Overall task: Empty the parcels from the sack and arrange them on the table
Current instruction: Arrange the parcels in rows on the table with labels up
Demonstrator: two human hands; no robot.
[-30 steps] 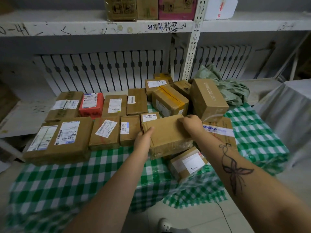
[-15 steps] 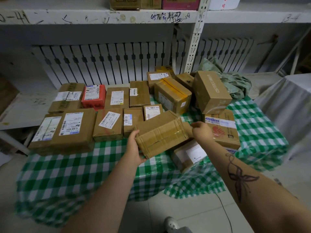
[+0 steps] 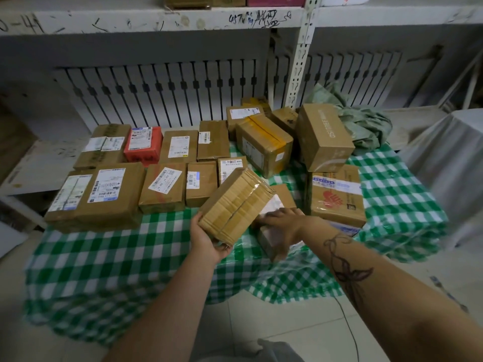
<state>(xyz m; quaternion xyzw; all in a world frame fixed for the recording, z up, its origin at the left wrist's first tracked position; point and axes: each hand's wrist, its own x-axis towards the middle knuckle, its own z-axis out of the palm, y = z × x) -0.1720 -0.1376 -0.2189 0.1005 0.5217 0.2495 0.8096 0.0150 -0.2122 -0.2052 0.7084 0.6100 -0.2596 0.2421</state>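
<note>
A brown taped parcel (image 3: 235,205) is held tilted above the table's front middle, with my left hand (image 3: 209,240) gripping its lower corner from beneath. My right hand (image 3: 283,218) lies flat, fingers apart, on a small white-labelled parcel (image 3: 271,237) at the table's front edge. Several parcels lie in rows on the green checked table (image 3: 125,259), among them a red one (image 3: 142,145) and a large flat box (image 3: 96,197). The crumpled green sack (image 3: 366,124) lies at the back right.
A yellow-taped box (image 3: 264,145), a tall upright box (image 3: 324,139) and a red-logo box (image 3: 337,197) crowd the right side. A white shelf (image 3: 156,22) runs overhead. A white-draped object (image 3: 444,165) stands at the right. A cable (image 3: 347,317) trails on the floor.
My right hand let go of the taped parcel and dropped onto the small labelled parcel beneath. My left hand now holds the taped parcel alone, tilted more steeply.
</note>
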